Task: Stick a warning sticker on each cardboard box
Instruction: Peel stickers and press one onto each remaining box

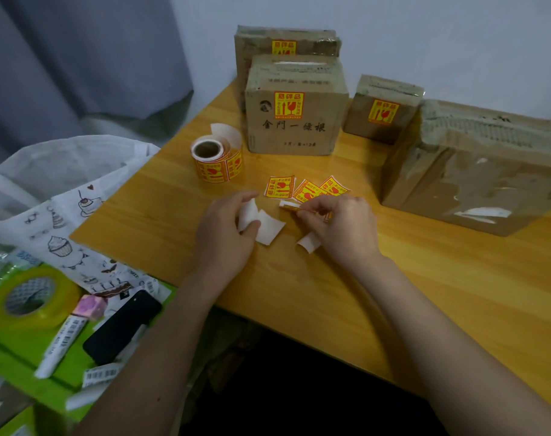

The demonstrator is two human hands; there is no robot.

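In the head view we see a wooden table (330, 294) with four cardboard boxes standing along its far side. The box in the middle front (296, 121) carries a yellow and red warning sticker on its front face, and so do the taller box behind it (258, 42) and the small box (381, 111) to the right of it. The large box at the far right (475, 171) has clear tape on it, and we cannot see a sticker on the faces that show.

A sticker roll (216, 162) stands on the table just left of the middle box, with a white strip of backing curling up from it. Three loose stickers (280, 187) lie on the table in front of the middle box, side by side and partly overlapping.

The left hand (227, 228) holds a white piece of backing paper (261, 223), with its fingers curled around it. The right hand (343, 221) pinches a sticker (291, 206) between thumb and fingers; this sticker is seen almost edge-on, just over the loose ones. Another curled white piece (308, 242) lies under the right hand.

At the left, beside the table, we see a tape roll (29, 297), a black phone (123, 325) and a white printed bag (73, 190).
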